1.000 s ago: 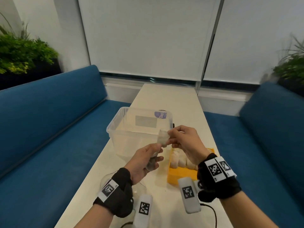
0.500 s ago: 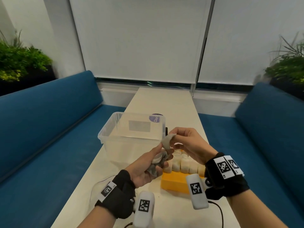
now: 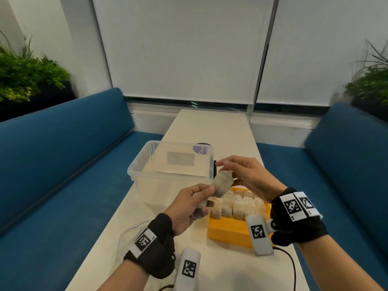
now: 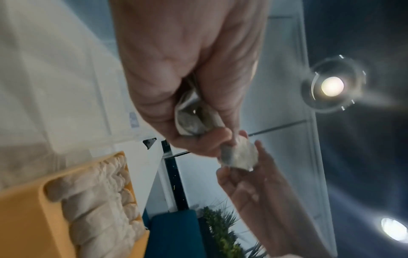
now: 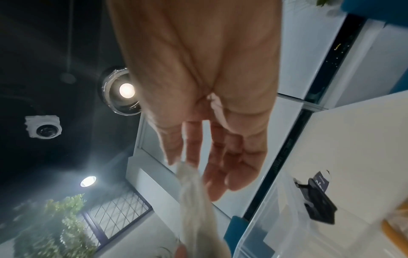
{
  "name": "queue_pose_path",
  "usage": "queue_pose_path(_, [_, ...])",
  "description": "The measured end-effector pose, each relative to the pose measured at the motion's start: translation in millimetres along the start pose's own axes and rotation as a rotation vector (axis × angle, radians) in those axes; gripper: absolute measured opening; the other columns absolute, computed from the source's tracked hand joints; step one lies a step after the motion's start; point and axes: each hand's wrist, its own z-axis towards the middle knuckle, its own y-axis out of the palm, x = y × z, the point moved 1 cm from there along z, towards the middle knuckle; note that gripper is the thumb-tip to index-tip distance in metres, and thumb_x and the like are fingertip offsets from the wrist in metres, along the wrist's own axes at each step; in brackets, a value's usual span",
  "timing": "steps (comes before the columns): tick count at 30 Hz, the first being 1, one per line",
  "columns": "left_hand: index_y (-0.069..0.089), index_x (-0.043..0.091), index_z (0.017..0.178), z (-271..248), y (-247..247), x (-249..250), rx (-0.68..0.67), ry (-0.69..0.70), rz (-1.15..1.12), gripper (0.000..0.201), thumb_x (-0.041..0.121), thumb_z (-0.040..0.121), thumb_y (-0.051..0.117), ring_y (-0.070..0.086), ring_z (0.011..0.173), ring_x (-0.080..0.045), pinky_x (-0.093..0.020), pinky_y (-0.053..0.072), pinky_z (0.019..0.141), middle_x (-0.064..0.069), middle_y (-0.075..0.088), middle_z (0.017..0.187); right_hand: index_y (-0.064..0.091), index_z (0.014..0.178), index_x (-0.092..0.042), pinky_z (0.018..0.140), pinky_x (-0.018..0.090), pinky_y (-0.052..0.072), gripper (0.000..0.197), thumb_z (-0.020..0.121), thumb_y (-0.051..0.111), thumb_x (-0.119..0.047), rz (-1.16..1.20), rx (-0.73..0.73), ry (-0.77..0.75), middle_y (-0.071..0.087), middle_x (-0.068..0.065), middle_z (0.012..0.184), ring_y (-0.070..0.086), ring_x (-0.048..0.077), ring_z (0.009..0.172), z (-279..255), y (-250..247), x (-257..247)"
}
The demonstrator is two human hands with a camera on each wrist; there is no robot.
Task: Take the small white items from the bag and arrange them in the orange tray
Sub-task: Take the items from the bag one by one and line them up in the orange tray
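Note:
A crumpled clear bag hangs between both hands above the table, with a small white item bulging in its upper end. My left hand grips the bag's lower, twisted part in curled fingers. My right hand holds the bulging end between thumb and fingers, with the index finger lifted above it. The right wrist view shows the bag at the thumb tip of the right hand. Just below the hands stands the orange tray, holding several white items upright in rows at its far end.
A clear plastic box with a purple label stands behind the hands on the long white table. A black cable runs along the table at the near right. Blue benches line both sides.
Both hands have kept hold of the bag. My right hand has moved from a tight pinch on the bag's top to a looser hold round its bulging end. The camera has tilted, showing more of the tray.

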Motion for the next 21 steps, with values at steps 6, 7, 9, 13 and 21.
queue_pose_path(6, [0.069, 0.012, 0.109, 4, -3, -6, 0.179, 0.114, 0.09, 0.025, 0.025, 0.088, 0.067, 0.058, 0.074, -0.012, -0.019, 0.046, 0.053, -0.004, 0.064, 0.087, 0.07, 0.095, -0.015, 0.06, 0.014, 0.049, 0.014, 0.086, 0.065, -0.025, -0.496, 0.085, -0.133, 0.07, -0.001, 0.083, 0.064, 0.009, 0.07, 0, -3, -1])
queue_pose_path(7, [0.069, 0.013, 0.109, 4, -3, -7, 0.187, 0.111, 0.082, 0.024, 0.024, 0.089, 0.067, 0.059, 0.074, -0.013, -0.019, 0.046, 0.053, -0.004, 0.065, 0.087, 0.071, 0.094, -0.015, 0.059, 0.013, 0.048, 0.012, 0.086, 0.066, -0.023, -0.526, 0.095, -0.154, 0.07, -0.002, 0.082, 0.064, 0.009, 0.068, 1, -4, -1])
queue_pose_path(9, [0.069, 0.013, 0.11, 4, -5, -10, 0.202, 0.102, 0.064, 0.023, 0.022, 0.089, 0.067, 0.06, 0.076, -0.014, -0.02, 0.047, 0.053, -0.003, 0.065, 0.088, 0.071, 0.095, -0.015, 0.062, 0.014, 0.048, 0.011, 0.087, 0.066, -0.021, -0.57, 0.117, -0.173, 0.07, -0.003, 0.081, 0.064, 0.01, 0.068, 5, -7, -1])
queue_pose_path(13, [0.07, 0.01, 0.109, 2, -15, -16, 0.242, 0.087, 0.036, 0.021, 0.017, 0.09, 0.066, 0.061, 0.073, -0.014, -0.019, 0.047, 0.052, -0.002, 0.063, 0.09, 0.07, 0.099, -0.011, 0.071, 0.021, 0.049, 0.014, 0.09, 0.061, -0.015, -0.741, 0.135, -0.128, 0.067, 0.0, 0.085, 0.061, 0.013, 0.07, 20, -19, 7])
queue_pose_path(21, [0.069, 0.013, 0.11, -3, -31, -26, 0.246, 0.078, 0.078, 0.021, 0.018, 0.09, 0.066, 0.062, 0.069, -0.009, -0.023, 0.045, 0.056, -0.004, 0.063, 0.086, 0.07, 0.097, -0.009, 0.079, 0.029, 0.051, 0.016, 0.087, 0.058, -0.011, -1.025, -0.172, 0.192, 0.071, 0.01, 0.094, 0.06, 0.019, 0.076, 47, -14, 84])
